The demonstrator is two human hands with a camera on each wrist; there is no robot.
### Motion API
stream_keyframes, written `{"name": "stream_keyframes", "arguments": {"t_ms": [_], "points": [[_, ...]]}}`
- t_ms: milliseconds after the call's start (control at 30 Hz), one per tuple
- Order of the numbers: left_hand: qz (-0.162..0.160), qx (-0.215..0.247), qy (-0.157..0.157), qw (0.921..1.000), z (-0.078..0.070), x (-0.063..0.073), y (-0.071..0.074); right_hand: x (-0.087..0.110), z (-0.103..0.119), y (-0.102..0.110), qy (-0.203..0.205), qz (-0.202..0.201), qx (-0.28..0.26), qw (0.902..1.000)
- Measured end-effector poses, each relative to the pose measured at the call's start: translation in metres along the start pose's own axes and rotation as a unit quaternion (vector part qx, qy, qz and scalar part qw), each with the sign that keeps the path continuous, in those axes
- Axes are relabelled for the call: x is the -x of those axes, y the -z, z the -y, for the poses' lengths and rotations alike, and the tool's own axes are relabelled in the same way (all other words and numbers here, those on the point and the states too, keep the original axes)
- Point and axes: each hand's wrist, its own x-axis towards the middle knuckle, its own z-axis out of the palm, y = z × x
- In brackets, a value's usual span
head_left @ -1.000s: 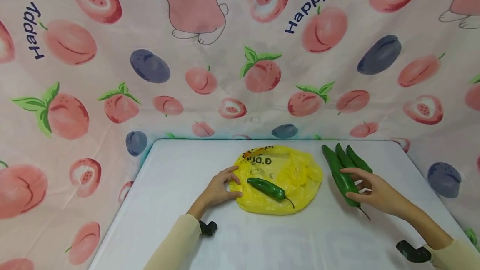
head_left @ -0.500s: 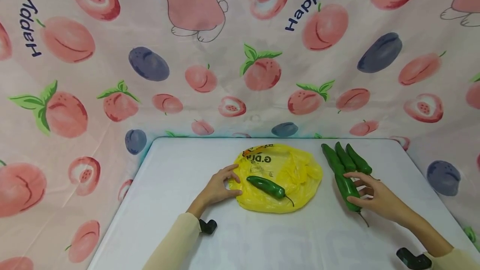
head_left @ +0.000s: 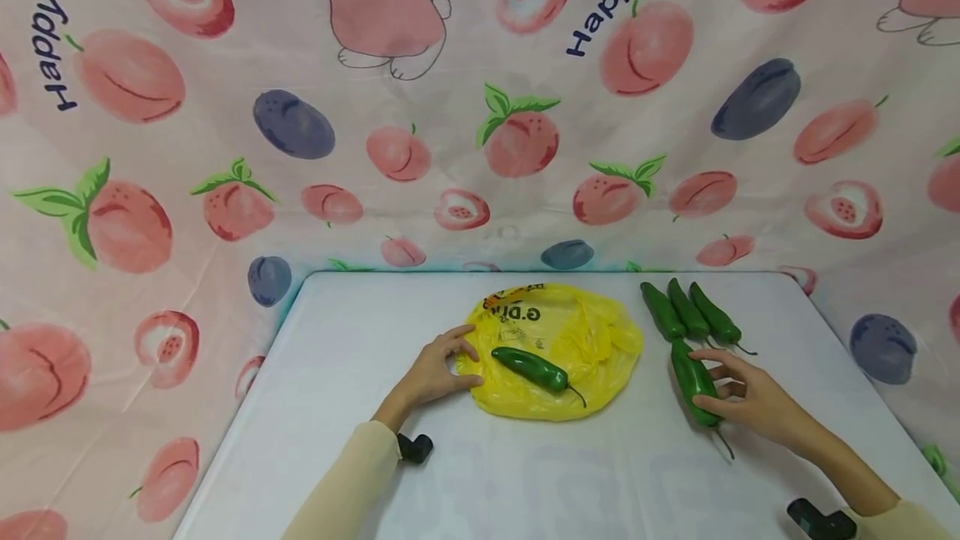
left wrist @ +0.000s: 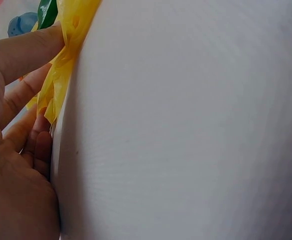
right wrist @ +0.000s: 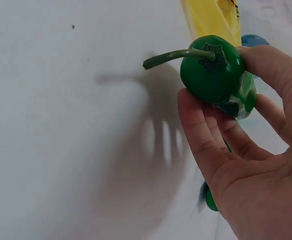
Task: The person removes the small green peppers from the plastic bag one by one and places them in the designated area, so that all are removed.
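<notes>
My right hand [head_left: 759,397] grips a large green chili pepper [head_left: 692,386] between thumb and fingers, its stem pointing toward me. In the right wrist view the pepper [right wrist: 211,75] shows its stem end, and its shadow falls on the white table. At the left edge of a yellow plastic bag [head_left: 600,382], my left hand [head_left: 435,369] holds the film with curved fingers and thumb. The left wrist view shows the gathered bag [left wrist: 60,85] by the thumb and fingers. Another green chili pepper [head_left: 531,368] lies on top of the bag.
Three green chili peppers, one of them the leftmost pepper [head_left: 662,311], lie side by side at the back right of the white table [head_left: 570,482]. A fruit-print cloth [head_left: 450,148] hangs behind and along both sides.
My right hand has drawn its pepper a little toward me, away from the three peppers behind, uncovering more of them. The left hand and the bag stay in place.
</notes>
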Motion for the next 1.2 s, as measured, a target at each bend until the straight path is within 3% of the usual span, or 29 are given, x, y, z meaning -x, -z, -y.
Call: {"name": "stream_keyframes", "arguments": {"t_ms": [367,1200], "points": [[-0.001,0.001,0.008,1.0,0.003,0.0,-0.002,-0.004,-0.009,-0.011,-0.062,0.021,-0.013,0.9978],[-0.003,0.0,-0.008,1.0,0.001,-0.002,0.0,-0.011,-0.006,-0.008,-0.068,0.047,0.023,0.9963]]}}
